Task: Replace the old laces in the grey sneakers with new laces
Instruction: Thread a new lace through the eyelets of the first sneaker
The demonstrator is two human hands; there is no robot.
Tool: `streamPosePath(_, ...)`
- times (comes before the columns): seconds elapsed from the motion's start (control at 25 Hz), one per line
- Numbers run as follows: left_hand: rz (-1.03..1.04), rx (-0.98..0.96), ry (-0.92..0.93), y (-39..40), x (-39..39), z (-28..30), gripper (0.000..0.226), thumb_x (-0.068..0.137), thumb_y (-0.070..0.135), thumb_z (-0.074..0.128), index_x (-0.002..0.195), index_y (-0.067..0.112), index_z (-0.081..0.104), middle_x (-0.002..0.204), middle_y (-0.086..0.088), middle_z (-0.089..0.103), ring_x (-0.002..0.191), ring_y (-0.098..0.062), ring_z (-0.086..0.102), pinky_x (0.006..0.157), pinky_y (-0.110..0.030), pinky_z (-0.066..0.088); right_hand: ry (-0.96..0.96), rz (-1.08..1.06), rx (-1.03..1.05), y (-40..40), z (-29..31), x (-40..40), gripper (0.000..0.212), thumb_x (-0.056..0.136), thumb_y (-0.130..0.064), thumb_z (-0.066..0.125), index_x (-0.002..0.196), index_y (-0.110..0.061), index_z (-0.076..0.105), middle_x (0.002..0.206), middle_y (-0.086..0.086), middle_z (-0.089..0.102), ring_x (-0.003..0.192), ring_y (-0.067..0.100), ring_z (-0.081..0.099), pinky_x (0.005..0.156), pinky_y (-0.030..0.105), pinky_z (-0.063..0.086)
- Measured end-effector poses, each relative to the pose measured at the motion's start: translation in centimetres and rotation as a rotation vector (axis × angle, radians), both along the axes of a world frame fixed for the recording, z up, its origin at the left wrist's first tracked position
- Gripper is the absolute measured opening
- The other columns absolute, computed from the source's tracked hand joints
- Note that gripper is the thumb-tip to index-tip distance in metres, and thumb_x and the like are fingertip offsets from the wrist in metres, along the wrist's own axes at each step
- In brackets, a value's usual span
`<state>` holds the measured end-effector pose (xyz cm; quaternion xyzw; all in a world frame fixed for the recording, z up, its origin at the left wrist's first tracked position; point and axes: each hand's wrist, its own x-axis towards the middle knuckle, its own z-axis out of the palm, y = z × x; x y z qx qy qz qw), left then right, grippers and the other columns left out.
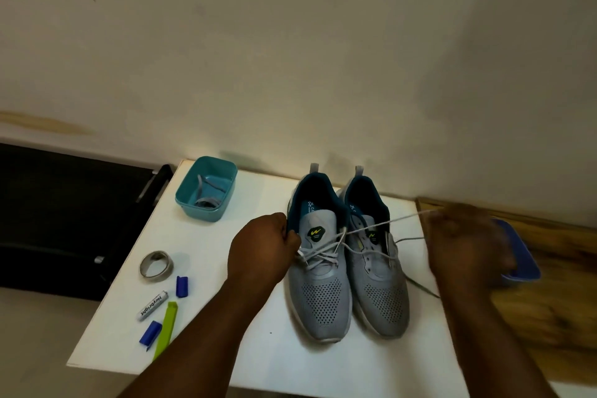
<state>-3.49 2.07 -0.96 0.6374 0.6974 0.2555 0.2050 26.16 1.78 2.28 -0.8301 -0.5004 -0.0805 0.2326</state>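
Two grey sneakers stand side by side on the white table (pixel 258 362), toes toward me. My left hand (pixel 263 247) grips the left sneaker (pixel 318 271) at its collar and lace area. A pale lace (pixel 381 225) runs taut from that shoe's eyelets across the right sneaker (pixel 378 281) to my right hand (pixel 465 242), which is blurred by motion and holds the lace out to the right. The right sneaker's lace ends lie loose over its side. A teal tub (pixel 206 189) at the back left holds grey laces (pixel 206 200).
Near the table's left front lie a tape roll (pixel 156 266), a marker (pixel 151 305), two blue caps (pixel 182 286), (pixel 150 333) and a green clip (pixel 166 326). A blue lid (pixel 520 262) rests on the wooden surface at right. A wall stands right behind the shoes.
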Motion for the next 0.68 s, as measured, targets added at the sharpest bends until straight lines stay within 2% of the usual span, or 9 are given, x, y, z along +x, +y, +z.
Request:
streamPosePath(0.08, 0.009, 0.014, -0.013, -0.5, 0.3, 0.2, 0.037, 0.092, 0.035, 0.057, 0.062, 0.023, 0.038, 0.059, 0.004, 0.048, 0.056, -0.012, 0.045, 0.051, -0.029, 0.029, 0.081, -0.115, 0.015, -0.8, 0.3, 1.4, 0.053, 0.093, -0.056, 0.046, 0.113, -0.014, 0.07, 0.139, 0.018, 0.053, 0.123, 0.048, 0.05, 0.103, 0.063, 0.04)
streamPosePath(0.12, 0.014, 0.009, -0.044, -0.6, 0.4, 0.3, 0.036, 0.092, 0.036, 0.057, 0.063, 0.022, 0.04, 0.059, 0.003, 0.05, 0.057, -0.013, 0.048, 0.052, -0.03, 0.034, 0.053, -0.067, -0.036, -1.1, -0.1, 0.2, 0.052, 0.093, -0.056, 0.049, 0.122, -0.017, 0.066, 0.148, 0.019, 0.044, 0.133, 0.048, 0.041, 0.108, 0.066, 0.035)
streamPosePath(0.2, 0.012, -0.015, -0.09, -0.5, 0.4, 0.2, 0.033, 0.091, 0.039, 0.057, 0.066, 0.021, 0.045, 0.061, 0.003, 0.054, 0.06, -0.015, 0.053, 0.057, -0.031, 0.041, -0.001, 0.208, -0.134, -1.6, -1.3, -3.6, 0.049, 0.092, -0.046, 0.065, 0.137, -0.031, 0.056, 0.16, 0.016, 0.03, 0.148, 0.045, 0.022, 0.116, 0.065, 0.023)
streamPosePath(0.24, 0.003, -0.028, -0.098, -0.5, 0.4, 0.2, 0.033, 0.091, 0.039, 0.058, 0.067, 0.02, 0.047, 0.061, 0.003, 0.056, 0.061, -0.015, 0.054, 0.058, -0.031, 0.042, -0.028, 0.358, -0.142, -1.7, -1.5, -5.5, 0.046, 0.091, -0.039, 0.07, 0.135, -0.036, 0.059, 0.162, 0.013, 0.031, 0.151, 0.041, 0.017, 0.118, 0.061, 0.018)
streamPosePath(0.32, -0.019, -0.034, -0.104, -0.6, 0.4, 0.3, 0.031, 0.092, 0.039, 0.058, 0.069, 0.02, 0.049, 0.061, 0.002, 0.056, 0.061, -0.013, 0.054, 0.057, -0.03, 0.04, -0.059, 0.514, -0.143, -1.1, -1.4, -7.7, 0.028, 0.09, -0.031, 0.073, 0.117, -0.039, 0.07, 0.161, 0.005, 0.037, 0.153, 0.034, 0.015, 0.12, 0.054, 0.011)
streamPosePath(0.4, -0.053, -0.017, -0.103, -0.7, 0.2, 0.4, 0.031, 0.092, 0.038, 0.059, 0.069, 0.02, 0.048, 0.061, 0.002, 0.055, 0.059, -0.012, 0.052, 0.055, -0.03, 0.037, -0.014, 0.527, -0.176, -0.9, -1.3, -8.3, 0.012, 0.092, -0.032, 0.071, 0.102, -0.039, 0.074, 0.161, -0.001, 0.04, 0.154, 0.031, 0.012, 0.121, 0.053, 0.011)
streamPosePath(0.48, -0.119, -0.016, -0.06, -0.6, -0.1, 0.6, 0.029, 0.092, 0.035, 0.058, 0.069, 0.021, 0.045, 0.064, 0.002, 0.054, 0.06, -0.012, 0.05, 0.053, -0.028, 0.034, 0.046, 0.498, -0.179, -0.8, -1.8, -7.9, 0.006, 0.093, -0.035, 0.071, 0.093, -0.039, 0.074, 0.157, -0.003, 0.045, 0.154, 0.03, 0.015, 0.121, 0.053, 0.011)
streamPosePath(0.6, -0.228, -0.029, 0.046, -0.9, -0.1, 1.3, 0.025, 0.091, 0.036, 0.057, 0.073, 0.022, 0.047, 0.069, 0.002, 0.055, 0.064, -0.013, 0.051, 0.055, -0.03, 0.036, -0.045, 0.455, -0.158, -1.0, -1.9, -8.0, 0.005, 0.091, -0.035, 0.071, 0.093, -0.037, 0.075, 0.151, 0.0, 0.051, 0.151, 0.032, 0.024, 0.119, 0.055, 0.014)
streamPosePath(0.68, -0.196, 0.02, 0.039, -1.3, 0.3, 1.6, 0.028, 0.09, 0.047, 0.06, 0.077, 0.024, 0.049, 0.073, 0.005, 0.057, 0.067, -0.011, 0.053, 0.057, -0.029, 0.035, -0.025, 0.447, -0.164, -1.1, -1.6, -8.5, 0.007, 0.092, -0.033, 0.069, 0.095, -0.035, 0.075, 0.151, 0.003, 0.051, 0.151, 0.032, 0.023, 0.12, 0.055, 0.014)
